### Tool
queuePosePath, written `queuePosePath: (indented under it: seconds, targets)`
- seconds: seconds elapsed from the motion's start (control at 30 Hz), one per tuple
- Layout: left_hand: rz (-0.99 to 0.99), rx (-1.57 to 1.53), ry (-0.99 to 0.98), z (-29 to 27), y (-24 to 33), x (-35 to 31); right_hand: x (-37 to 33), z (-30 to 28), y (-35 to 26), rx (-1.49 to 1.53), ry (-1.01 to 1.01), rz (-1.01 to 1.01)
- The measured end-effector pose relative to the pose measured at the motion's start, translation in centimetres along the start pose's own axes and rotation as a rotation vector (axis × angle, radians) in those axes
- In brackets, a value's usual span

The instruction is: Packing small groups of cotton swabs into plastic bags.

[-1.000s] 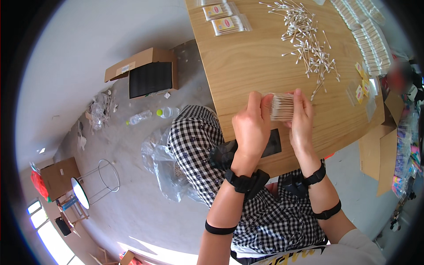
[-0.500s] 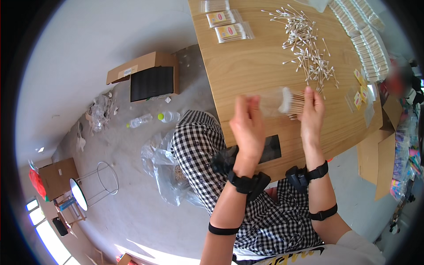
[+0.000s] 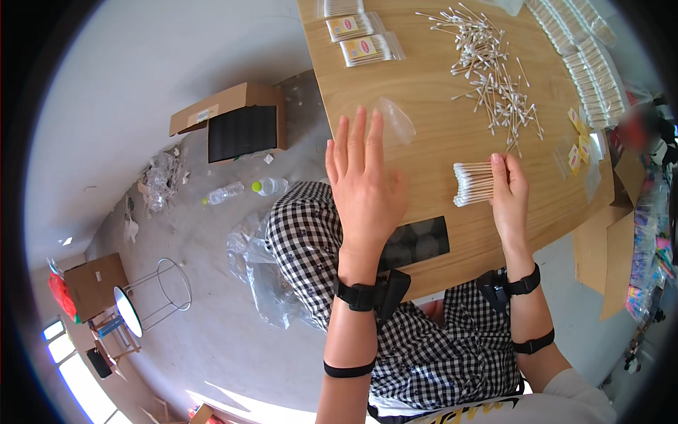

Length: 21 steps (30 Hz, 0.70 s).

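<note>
Left hand (image 3: 366, 194), now spread open, has released the clear bag (image 3: 398, 121); right hand (image 3: 510, 192) still pinches cotton swabs (image 3: 473, 184).

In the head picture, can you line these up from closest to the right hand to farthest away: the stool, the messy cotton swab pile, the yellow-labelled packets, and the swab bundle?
From the right hand:
1. Swab bundle: in its fingers.
2. Messy swab pile: farther up the table.
3. Yellow-labelled packets: table's upper left.
4. Stool: far left, off the table.
</note>
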<state>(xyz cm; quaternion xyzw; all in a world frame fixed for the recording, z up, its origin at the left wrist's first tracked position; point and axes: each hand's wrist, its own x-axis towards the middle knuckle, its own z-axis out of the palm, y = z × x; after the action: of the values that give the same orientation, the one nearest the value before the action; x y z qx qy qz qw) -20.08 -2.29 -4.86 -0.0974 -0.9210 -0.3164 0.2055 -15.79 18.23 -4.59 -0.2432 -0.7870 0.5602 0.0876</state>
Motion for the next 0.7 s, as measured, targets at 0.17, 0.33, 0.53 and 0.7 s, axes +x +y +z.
queuePosePath:
  seconds: [0.17,0.33,0.53,0.7]
  targets:
    - [-0.081,-0.08,-0.068,0.7,-0.4,-0.4,1.6,2.1,-1.0,-0.093,-0.021,-0.167]
    - [-0.025,-0.134,-0.048,1.3,0.3,0.2,4.1,3.1,-1.2,-0.313,-0.061,-0.306]
    - [-0.082,-0.191,-0.068,1.7,-0.1,-0.2,5.8,3.2,-1.9,-0.828,0.218,-0.939]
    - [-0.075,-0.203,-0.058,1.9,-0.4,-0.4,5.5,5.8,-3.9,-0.323,-0.256,-0.547]
